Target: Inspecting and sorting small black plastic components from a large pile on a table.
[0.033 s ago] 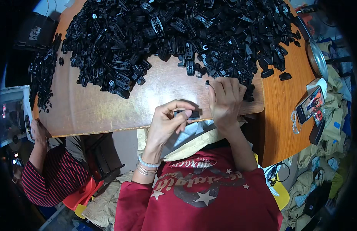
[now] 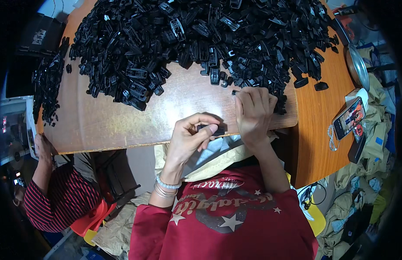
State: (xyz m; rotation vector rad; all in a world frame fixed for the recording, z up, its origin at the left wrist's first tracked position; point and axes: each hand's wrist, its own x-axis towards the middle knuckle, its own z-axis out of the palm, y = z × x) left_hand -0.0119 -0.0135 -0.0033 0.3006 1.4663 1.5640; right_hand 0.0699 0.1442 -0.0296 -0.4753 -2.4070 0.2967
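My left hand (image 2: 193, 135) is closed at the table's front edge, thumb and fingers pinching a small oblong black plastic part (image 2: 219, 131). To its right, my right hand (image 2: 255, 113) is raised with curled fingers. A tiny black piece (image 2: 234, 92) shows at the tip of its thumb and forefinger, too small to identify. Beyond both hands spreads a large heap of black plastic parts (image 2: 136, 47), some long and ribbed, others small and hook-shaped. A few loose parts lie just past my right hand.
The wooden table (image 2: 92, 130) ends just before my body, with brown paper (image 2: 227, 162) below its edge. A phone (image 2: 349, 117) leans at the right, near a metal bowl (image 2: 358, 65). Another person in a striped top (image 2: 58, 199) sits at the left, one hand on the table corner.
The black part in my left hand has tipped slightly, and the thumb has shifted a little over it. My right hand stays in place.
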